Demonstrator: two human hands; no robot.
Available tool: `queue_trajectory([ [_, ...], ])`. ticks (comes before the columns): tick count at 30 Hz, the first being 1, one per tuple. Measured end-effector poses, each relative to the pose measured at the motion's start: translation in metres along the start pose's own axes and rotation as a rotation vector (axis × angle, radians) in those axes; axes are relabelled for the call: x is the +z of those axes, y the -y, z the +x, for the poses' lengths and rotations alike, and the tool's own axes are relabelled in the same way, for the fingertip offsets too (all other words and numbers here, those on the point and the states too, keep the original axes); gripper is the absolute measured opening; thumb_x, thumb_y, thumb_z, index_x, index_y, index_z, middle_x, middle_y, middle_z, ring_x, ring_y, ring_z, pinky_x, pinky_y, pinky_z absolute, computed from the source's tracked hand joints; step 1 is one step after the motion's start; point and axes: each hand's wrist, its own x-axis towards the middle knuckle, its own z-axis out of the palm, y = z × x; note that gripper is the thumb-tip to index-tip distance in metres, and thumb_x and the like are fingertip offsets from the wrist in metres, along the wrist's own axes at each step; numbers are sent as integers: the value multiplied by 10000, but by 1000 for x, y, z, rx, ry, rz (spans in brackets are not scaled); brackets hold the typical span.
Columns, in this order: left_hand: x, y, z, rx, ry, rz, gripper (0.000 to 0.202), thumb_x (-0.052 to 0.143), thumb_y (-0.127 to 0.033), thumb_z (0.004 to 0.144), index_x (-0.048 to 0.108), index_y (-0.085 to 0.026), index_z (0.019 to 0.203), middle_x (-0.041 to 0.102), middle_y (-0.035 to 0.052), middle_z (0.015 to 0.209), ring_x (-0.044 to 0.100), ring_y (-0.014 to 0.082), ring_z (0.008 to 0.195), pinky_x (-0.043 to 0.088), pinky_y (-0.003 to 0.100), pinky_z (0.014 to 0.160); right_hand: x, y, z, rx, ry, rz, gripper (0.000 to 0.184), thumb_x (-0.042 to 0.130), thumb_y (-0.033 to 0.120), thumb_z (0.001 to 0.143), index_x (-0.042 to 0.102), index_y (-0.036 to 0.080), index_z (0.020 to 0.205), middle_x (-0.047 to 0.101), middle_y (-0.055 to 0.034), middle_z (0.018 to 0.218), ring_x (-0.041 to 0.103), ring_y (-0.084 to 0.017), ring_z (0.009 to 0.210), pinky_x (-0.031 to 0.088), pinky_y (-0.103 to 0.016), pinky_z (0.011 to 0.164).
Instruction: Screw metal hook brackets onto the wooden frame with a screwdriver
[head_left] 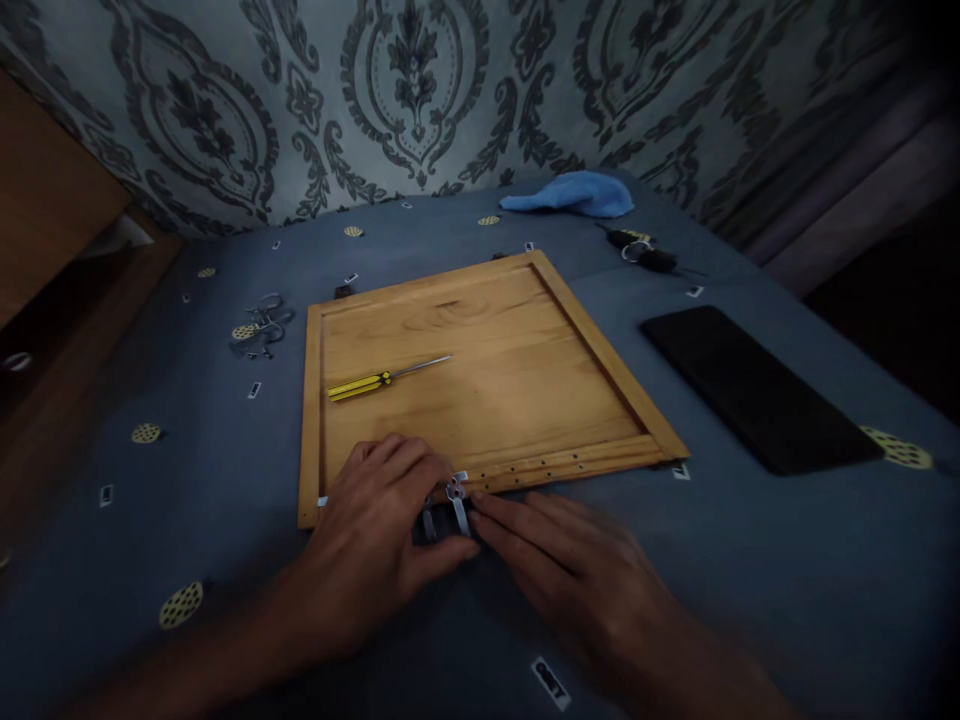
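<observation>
Blue printed sheet (810,570) lies under everything, and over its near part the two bare hands meet at a small metal bracket (460,512). The right hand (577,560) has its fingers straight and together, tips just beside the bracket; its thumb is hidden, so I cannot tell whether it grips. The left hand (382,520) bends its thumb and fingers around the bracket, though I cannot tell how tightly they close. The bracket is at the near edge of a framed wooden board (510,360), beside a row of small holes (528,467). On the board lies a yellow and black screwdriver (382,380), its tip pointing right. A black slab (757,390) rests to the right of the board, and tangled metal bits (262,322) lie to its left. Farther off are a dark object with a ring (641,250), a crumpled blue rag (577,194) and a patterned backdrop (420,90).
</observation>
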Motion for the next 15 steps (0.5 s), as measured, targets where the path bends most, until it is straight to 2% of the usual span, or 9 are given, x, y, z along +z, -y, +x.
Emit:
queue_trajectory([
  [3,0,-1,0,-1,-12,-11,337,872,-248,778,637,-202,1015,686,8,1017,611,255,975,434,416,836,2,0,-2,0,15,-12,290,391,70,1047,638,97,1196,766,-99,1110,696,-175,878,582,-302,769],
  [7,0,-1,-1,8,-16,-24,347,887,-233,757,639,-202,997,688,0,1003,616,244,948,433,401,816,6,-1,-3,12,41,-29,296,399,55,1033,652,103,1179,764,-84,1084,685,-171,830,572,-306,736],
  [11,1,0,-1,13,-21,-39,347,880,-224,768,631,-210,1009,681,-11,1012,610,234,963,428,394,832,6,0,-2,8,38,-22,299,431,26,1000,658,85,1186,761,-98,1075,688,-180,851,577,-314,736],
  [15,1,0,0,7,-23,-41,359,878,-221,769,628,-213,1027,671,-11,1009,602,233,961,429,392,836,1,1,2,25,75,-37,357,358,51,1031,671,104,1193,763,-100,1105,702,-179,891,583,-308,758],
])
